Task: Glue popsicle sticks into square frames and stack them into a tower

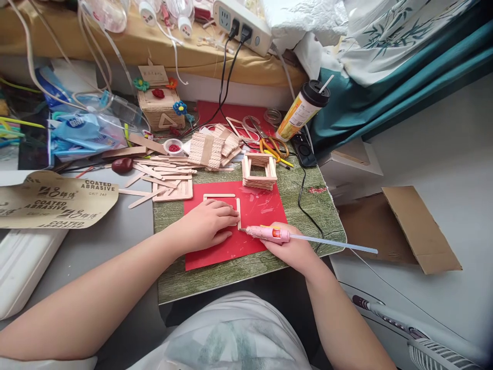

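Observation:
A pink hot glue gun (269, 234) is gripped in my right hand (295, 249), with a long clear glue stick (335, 243) sticking out of its back. Its nozzle points left, at the lower end of an upright wooden craft stick (239, 211). My left hand (211, 222) lies flat with its fingers stretched out, fingertips against that stick. Another craft stick (219, 195) lies crosswise just above my left hand. Beneath all this is a red sheet (265, 205); whatever is under my left palm is hidden.
A square stack of craft sticks (259, 170) stands at the sheet's top edge. Behind are bundled sticks (206, 149), orange-handled scissors (275, 148) and a drink cup (302, 110). Loose sticks (165, 177) and an abrasive sheet (57, 200) lie left. A black cable (304, 200) runs along the right.

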### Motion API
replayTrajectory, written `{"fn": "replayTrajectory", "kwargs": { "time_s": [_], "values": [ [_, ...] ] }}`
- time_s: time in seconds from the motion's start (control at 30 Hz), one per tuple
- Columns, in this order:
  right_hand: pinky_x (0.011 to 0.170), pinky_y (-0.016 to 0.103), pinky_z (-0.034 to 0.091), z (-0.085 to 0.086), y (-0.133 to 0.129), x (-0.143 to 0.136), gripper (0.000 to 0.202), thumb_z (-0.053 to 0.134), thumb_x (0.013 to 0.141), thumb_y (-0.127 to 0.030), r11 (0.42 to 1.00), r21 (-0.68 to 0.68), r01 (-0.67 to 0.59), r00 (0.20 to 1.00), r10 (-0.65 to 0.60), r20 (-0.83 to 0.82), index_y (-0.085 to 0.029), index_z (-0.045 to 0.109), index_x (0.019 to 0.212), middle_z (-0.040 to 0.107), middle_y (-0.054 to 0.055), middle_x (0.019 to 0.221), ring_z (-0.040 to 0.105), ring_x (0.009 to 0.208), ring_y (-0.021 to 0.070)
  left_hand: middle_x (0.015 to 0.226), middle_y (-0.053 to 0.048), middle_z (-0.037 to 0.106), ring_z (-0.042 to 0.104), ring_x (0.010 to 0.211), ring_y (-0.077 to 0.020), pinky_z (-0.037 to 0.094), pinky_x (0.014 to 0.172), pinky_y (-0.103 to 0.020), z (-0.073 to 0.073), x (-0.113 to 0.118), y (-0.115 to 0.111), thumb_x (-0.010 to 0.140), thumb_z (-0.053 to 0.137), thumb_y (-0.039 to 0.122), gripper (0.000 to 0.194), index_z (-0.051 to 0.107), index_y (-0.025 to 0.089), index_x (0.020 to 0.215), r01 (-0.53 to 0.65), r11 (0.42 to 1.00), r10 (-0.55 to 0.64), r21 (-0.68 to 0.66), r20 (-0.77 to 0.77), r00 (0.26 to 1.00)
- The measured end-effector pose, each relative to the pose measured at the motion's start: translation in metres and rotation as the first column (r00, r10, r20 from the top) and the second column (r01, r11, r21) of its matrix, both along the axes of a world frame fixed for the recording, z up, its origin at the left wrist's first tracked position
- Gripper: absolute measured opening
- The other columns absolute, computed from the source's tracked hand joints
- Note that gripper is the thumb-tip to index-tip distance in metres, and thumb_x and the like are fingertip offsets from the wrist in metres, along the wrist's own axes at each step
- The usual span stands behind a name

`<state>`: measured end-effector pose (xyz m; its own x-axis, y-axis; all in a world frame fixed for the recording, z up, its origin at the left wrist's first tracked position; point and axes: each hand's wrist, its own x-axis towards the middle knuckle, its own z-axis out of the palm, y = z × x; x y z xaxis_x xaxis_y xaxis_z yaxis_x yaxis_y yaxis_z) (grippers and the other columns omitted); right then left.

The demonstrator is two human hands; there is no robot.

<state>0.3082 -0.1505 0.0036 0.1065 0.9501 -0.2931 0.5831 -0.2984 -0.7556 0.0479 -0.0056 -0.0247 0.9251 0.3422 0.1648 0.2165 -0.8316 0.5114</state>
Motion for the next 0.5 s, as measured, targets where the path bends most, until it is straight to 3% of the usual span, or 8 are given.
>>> {"fn": "replayTrajectory", "kwargs": {
  "time_s": [0.5],
  "values": [
    [0.101, 0.047, 0.063, 0.0057, 0.0057, 0.0005, 0.022, 0.070, 0.095, -0.040, 0.997, -0.040, -0.058, 0.994, 0.054, -0.095, -0.038, 0.083, 0.113, 0.082, 0.000, 0.114, 0.077, 0.113, 0.0311, 0.137, -0.008, 0.071, 0.062, 0.127, -0.0283, 0.045, 0.114, -0.045, -0.0025, -0.0010, 0.0004, 0.100, 0.063, 0.031, 0.036, 0.070, 0.027, 0.135, 0.002, 1.000, -0.003, -0.021, -0.017, 1.000]
  ]
}}
